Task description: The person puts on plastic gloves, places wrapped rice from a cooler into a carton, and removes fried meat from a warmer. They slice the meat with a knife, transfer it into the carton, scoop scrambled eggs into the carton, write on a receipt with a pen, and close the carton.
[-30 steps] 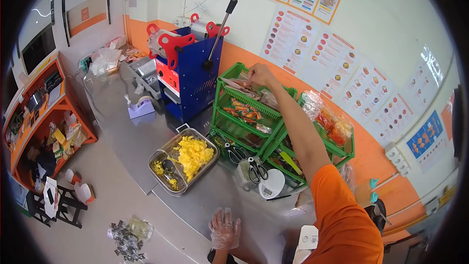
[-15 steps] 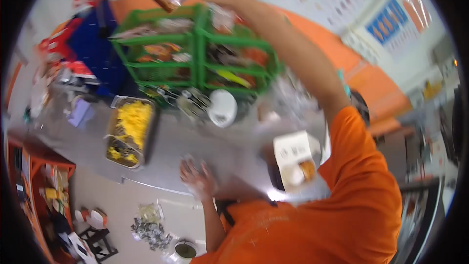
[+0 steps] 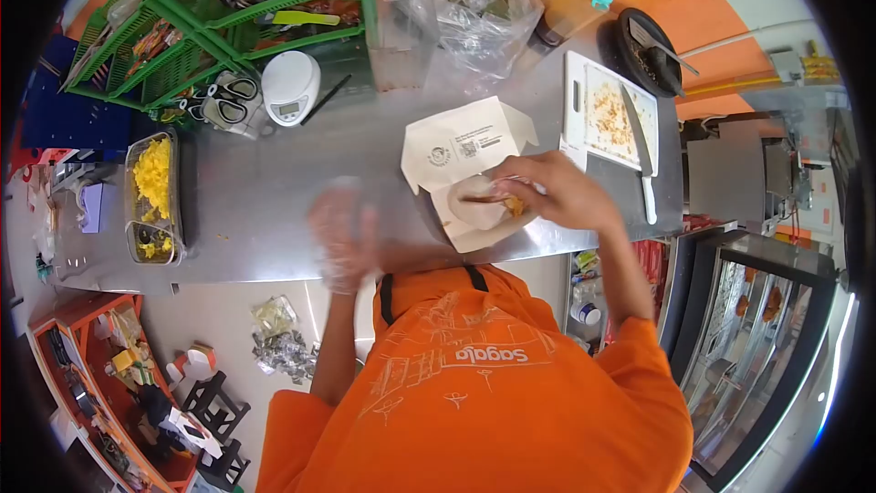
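Note:
My right hand (image 3: 558,192) is closed over an open white cardboard box (image 3: 453,153), pinching a small brownish sachet (image 3: 482,199). A round white item, perhaps rice or a cup, lies in the box under the sachet. Golden fried food (image 3: 516,206) peeks out beside it, partly covered by my fingers. In a clear plastic glove, my left hand (image 3: 342,230) hovers above the counter's front edge, left of the box. It is blurred, but its fingers look apart and nothing shows in them.
Left on the steel counter (image 3: 242,192) stands a container of yellow food (image 3: 153,184). Behind are green baskets (image 3: 182,32), a white scale (image 3: 291,87), scissors (image 3: 233,99) and plastic bags (image 3: 470,9). A knife (image 3: 637,128) lies on a cutting board (image 3: 589,100) at right.
My right hand has come down from above the green baskets to the box, bringing the sachet. My left hand stays near the counter's front edge. The view has swung right and down.

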Available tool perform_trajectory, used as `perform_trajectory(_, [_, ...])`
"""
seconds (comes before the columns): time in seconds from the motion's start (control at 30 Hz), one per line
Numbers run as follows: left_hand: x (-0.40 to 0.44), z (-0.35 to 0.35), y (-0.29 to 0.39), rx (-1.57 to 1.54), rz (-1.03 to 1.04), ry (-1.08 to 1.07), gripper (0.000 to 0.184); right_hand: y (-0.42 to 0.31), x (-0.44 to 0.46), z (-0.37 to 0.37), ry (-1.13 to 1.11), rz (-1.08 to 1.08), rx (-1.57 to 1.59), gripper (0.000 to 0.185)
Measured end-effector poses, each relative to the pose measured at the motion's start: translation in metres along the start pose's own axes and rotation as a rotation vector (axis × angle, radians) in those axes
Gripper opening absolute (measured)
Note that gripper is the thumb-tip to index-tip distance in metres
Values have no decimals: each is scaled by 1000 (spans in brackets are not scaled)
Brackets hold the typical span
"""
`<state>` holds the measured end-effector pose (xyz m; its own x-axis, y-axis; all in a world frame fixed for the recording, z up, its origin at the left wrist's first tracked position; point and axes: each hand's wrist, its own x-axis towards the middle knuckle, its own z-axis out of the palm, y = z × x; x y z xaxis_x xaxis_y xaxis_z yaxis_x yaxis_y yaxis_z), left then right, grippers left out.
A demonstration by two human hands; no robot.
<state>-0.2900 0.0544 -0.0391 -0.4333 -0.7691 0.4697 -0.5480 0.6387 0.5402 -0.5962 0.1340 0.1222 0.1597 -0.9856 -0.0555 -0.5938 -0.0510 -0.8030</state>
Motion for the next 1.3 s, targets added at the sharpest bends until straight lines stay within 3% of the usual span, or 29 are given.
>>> perform_trajectory(0.03, [0,13,29,-216,83,-102,45,11,-8,10,47,7,-18,8])
perform_trajectory(0.07, [-10,30,51,-197,173,-286,49,21,-12,19,97,8,-39,8])
perform_trajectory(0.13, [-12,60,91,-154,127,-538,56,30,-15,29,164,51,-41,9])
perform_trajectory(0.2, [-1,81,122,-122,-152,-680,63,40,-15,30,155,29,-19,11])
perform_trajectory(0.3, [17,92,136,-116,-413,-829,81,61,-17,43,131,-17,22,12])
perform_trajectory(0.4, [22,98,144,-48,-346,-903,80,74,-14,51,94,-59,28,12])
perform_trajectory(0.5, [17,111,144,154,-120,-697,85,78,-14,50,70,-29,35,11])
perform_trajectory(0.6, [26,109,147,212,-199,-843,86,86,-15,49,120,-32,2,11])
perform_trajectory(0.7, [26,110,143,217,-201,-856,94,94,-20,45,148,-34,-13,12])
perform_trajectory(0.8, [24,111,136,32,-340,-963,115,98,-22,42,109,-8,10,14])
perform_trajectory(0.9, [21,102,136,60,-207,-1022,116,104,-24,44,107,-14,13,14])
perform_trajectory(1.0, [14,106,134,307,-23,-1024,110,103,-22,43,93,-2,-17,14])
perform_trajectory(1.2, [19,110,129,224,-145,-1068,98,103,-14,46,43,-3,-137,17])
perform_trajectory(1.3, [1,116,123,168,-169,-922,93,101,-15,53,75,-63,-223,22])
